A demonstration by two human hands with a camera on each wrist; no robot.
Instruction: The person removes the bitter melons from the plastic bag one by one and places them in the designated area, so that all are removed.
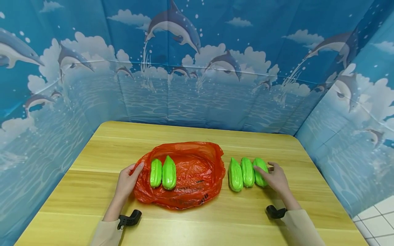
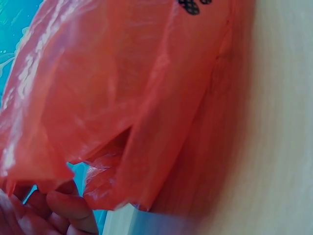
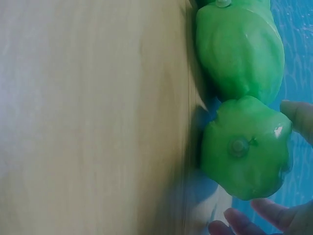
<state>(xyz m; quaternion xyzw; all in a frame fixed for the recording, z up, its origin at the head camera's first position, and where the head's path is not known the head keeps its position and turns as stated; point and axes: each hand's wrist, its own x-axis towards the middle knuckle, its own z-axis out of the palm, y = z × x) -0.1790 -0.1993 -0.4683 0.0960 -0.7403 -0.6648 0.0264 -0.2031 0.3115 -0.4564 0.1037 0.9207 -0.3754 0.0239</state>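
Observation:
My left hand [image 1: 127,181] pinches the left edge of a crinkled red plastic bag [image 1: 194,171] lying on the table. In the left wrist view, its fingers [image 2: 68,203] are bent at the bag's rim. Two shiny green ridged gourds [image 1: 169,173] lie side by side on the bag's left part. To the right of the bag, three like gourds [image 1: 235,175] lie in a row. My right hand [image 1: 277,177] is at the rightmost gourd [image 3: 247,149], thumb at one side and fingers at the other. The fingers look loosely spread, not closed round it.
The wooden table [image 1: 203,225] has rounded back corners. A blue dolphin-print curtain [image 1: 197,92] hangs behind it and along both sides. White floor tiles [image 1: 381,218] show at the lower right. Black wrist straps [image 1: 130,218] sit on both arms.

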